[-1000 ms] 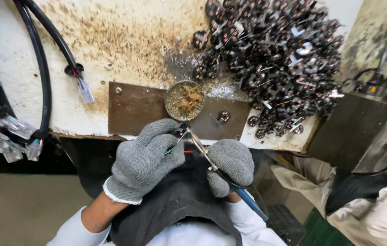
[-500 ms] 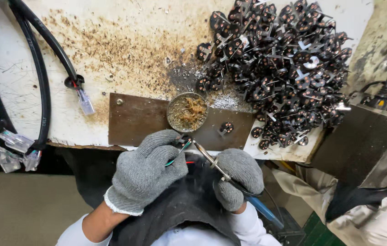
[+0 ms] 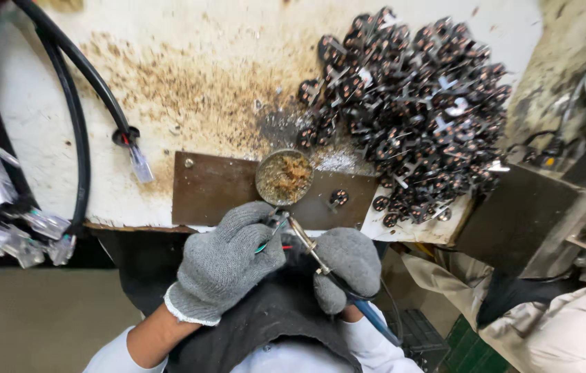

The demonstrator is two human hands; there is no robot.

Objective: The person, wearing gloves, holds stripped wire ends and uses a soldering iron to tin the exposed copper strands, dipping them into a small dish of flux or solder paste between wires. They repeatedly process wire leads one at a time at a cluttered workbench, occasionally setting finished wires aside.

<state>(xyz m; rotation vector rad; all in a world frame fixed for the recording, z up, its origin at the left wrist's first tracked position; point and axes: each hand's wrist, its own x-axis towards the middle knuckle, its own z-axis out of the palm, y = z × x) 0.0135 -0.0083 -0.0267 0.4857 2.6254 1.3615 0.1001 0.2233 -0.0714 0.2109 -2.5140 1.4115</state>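
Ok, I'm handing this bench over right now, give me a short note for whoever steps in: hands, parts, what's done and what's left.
Left hand, in a grey glove, is closed on a small part with thin red and green wires, held at the bench edge.
Right hand, also gloved, grips a soldering iron; its tip meets the part between the hands.
A small round tin of brownish material sits on the brown plate just ahead. One loose dark round part lies beside it.
A big heap of dark round parts fills the right of the bench.
Done: cannot tell how many. Left: the joint in hand.
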